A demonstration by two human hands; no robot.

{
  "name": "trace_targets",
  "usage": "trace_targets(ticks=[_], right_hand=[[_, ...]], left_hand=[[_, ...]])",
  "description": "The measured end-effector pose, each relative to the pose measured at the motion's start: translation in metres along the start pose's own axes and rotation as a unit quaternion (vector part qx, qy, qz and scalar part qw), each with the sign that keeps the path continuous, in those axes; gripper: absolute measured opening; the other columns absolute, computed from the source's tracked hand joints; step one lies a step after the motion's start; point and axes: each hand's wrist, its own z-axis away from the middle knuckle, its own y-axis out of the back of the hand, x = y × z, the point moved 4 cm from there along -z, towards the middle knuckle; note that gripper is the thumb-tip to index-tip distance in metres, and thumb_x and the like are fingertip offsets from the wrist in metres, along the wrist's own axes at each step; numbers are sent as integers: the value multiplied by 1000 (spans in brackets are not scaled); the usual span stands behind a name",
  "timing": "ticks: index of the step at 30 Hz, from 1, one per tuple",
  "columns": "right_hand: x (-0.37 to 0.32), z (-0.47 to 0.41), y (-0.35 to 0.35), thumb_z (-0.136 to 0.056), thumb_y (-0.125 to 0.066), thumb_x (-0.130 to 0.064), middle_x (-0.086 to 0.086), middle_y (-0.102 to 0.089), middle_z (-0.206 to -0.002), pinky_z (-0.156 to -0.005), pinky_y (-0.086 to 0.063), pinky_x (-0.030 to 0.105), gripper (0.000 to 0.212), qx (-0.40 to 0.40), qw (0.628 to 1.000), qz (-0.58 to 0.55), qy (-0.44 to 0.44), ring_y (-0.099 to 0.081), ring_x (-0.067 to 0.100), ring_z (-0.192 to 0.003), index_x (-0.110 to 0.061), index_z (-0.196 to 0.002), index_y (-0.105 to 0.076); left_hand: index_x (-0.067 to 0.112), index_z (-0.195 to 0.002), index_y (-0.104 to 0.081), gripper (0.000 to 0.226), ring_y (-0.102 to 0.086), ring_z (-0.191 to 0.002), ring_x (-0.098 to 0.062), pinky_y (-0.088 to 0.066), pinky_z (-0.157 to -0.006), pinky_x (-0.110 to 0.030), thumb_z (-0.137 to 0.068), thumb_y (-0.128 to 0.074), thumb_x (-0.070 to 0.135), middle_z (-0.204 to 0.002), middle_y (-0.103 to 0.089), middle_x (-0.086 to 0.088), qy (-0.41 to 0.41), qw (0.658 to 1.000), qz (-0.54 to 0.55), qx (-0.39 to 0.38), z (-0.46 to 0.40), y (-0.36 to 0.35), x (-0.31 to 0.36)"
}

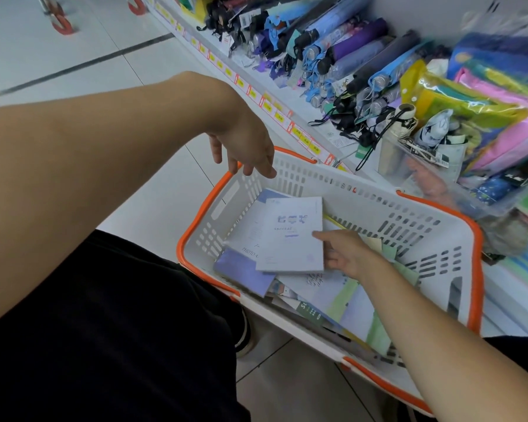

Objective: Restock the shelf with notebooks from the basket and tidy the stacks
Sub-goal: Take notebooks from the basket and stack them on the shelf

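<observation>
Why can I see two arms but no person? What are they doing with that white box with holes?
The camera sits on the person's head and looks down, so you only see their arms. The white box is a shopping basket with an orange rim, full of notebooks. The right hand holds the edge of a pale notebook lying on top of the pile. The left hand hangs open above the basket's corner, holding nothing. Beside the basket is a shop shelf with folded umbrellas.

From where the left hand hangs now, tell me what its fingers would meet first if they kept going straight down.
Probably the basket's far corner: the left hand hangs open, fingers pointing down over the orange rim of the basket. Depth is unclear, so they might slip just inside the white wall instead.
</observation>
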Motion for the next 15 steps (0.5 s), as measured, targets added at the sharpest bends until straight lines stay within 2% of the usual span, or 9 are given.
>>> trace_targets(ticks=[1,3,5,7,8,10,11,13,15], right_hand=[[1,2,-7,-92,-67,-10,14,-75,-97,-61,-59,35,23,-18,1000,13,4,-73,27,-81,0,-113,-65],[0,7,-18,-94,-62,-5,12,-74,-98,-60,-58,34,27,-45,998,38,22,-72,25,-81,-1,-121,-62],[-8,14,-21,-96,-58,-2,10,-73,-99,-59,-58,31,31,-71,996,10,52,-71,22,-79,-7,-126,-60],[-21,23,-19,-96,-56,-1,8,-73,-103,-59,-59,29,37,-116,987,-73,84,-72,20,-78,-14,-131,-57],[-30,29,-18,-97,-54,-1,6,-73,-104,-61,-59,29,38,-140,978,-116,101,-72,19,-77,-16,-132,-56],[-56,45,-20,-98,-50,-2,2,-74,-101,-62,-60,28,33,-182,955,-181,145,-72,18,-74,-19,-125,-58],[-70,53,-25,-98,-50,-2,2,-74,-100,-61,-60,28,30,-193,946,-196,169,-72,17,-73,-20,-120,-59],[-97,66,-35,-97,-53,-3,4,-73,-100,-61,-60,30,25,-205,934,-206,208,-73,19,-74,-20,-114,-60],[-111,71,-46,-99,-54,-11,6,-73,-96,-60,-60,30,13,-208,930,-209,218,-73,19,-73,-18,-108,-61]], left_hand=[[21,-110,-66,37,-63,-78,-8,-50,-63,-24,-91,-57,52,-99,-69,3,2,1000,3,-11,4,-1,1],[18,-106,-66,34,-61,-71,-7,-48,-59,-22,-92,-58,47,-94,-67,3,-4,1000,11,17,8,2,4],[15,-106,-66,35,-61,-70,-10,-51,-61,-24,-91,-60,46,-96,-68,0,-3,999,6,32,11,5,7],[14,-114,-60,51,-65,-89,-21,-57,-81,-37,-90,-51,58,-110,-66,-3,16,1000,-15,-20,14,4,6],[13,-120,-57,64,-64,-99,-26,-55,-90,-42,-87,-46,66,-114,-63,-4,35,998,-30,-41,18,5,5],[11,-129,-52,89,-60,-109,-33,-52,-95,-44,-76,-41,80,-121,-60,-8,67,997,-18,-36,25,10,1],[10,-129,-54,92,-61,-108,-34,-54,-92,-43,-72,-43,82,-123,-60,-8,64,997,29,-24,29,12,-2],[9,-116,-63,67,-69,-97,-32,-60,-77,-39,-80,-60,66,-110,-70,-7,17,985,170,7,34,18,-3],[10,-109,-66,27,-74,-79,-25,-60,-59,-32,-90,-67,29,-98,-74,-9,-17,955,290,66,39,28,-7]])
